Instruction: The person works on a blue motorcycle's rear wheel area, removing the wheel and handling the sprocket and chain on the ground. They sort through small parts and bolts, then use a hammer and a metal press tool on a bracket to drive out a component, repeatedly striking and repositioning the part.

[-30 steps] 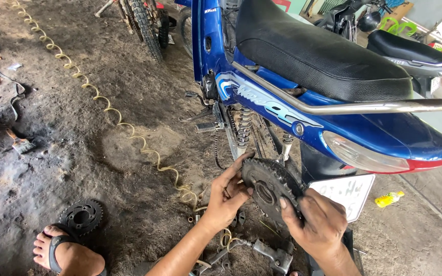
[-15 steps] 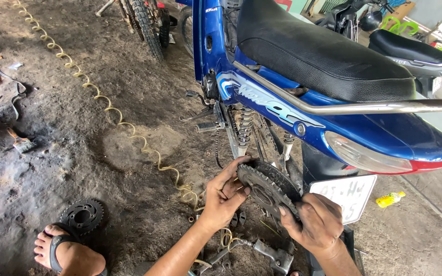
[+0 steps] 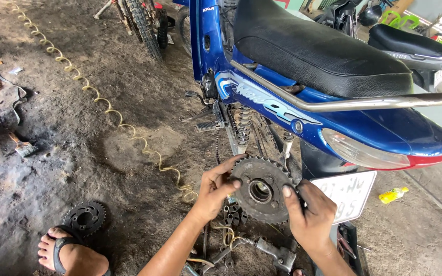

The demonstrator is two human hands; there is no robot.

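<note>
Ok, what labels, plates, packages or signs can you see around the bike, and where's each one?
Number plate: white rectangle with dark characters, under the tail light, beside the right hand.
Side decal: silver-white lettering on the blue body panel below the seat.
Bottle: small, yellow, lying on the floor right of the plate.
No screens visible.

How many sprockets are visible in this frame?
2: one sprocket held between the left hand and right hand by the blue motorbike; another sprocket on the ground beside the sandalled foot. Others may be hidden.
</note>
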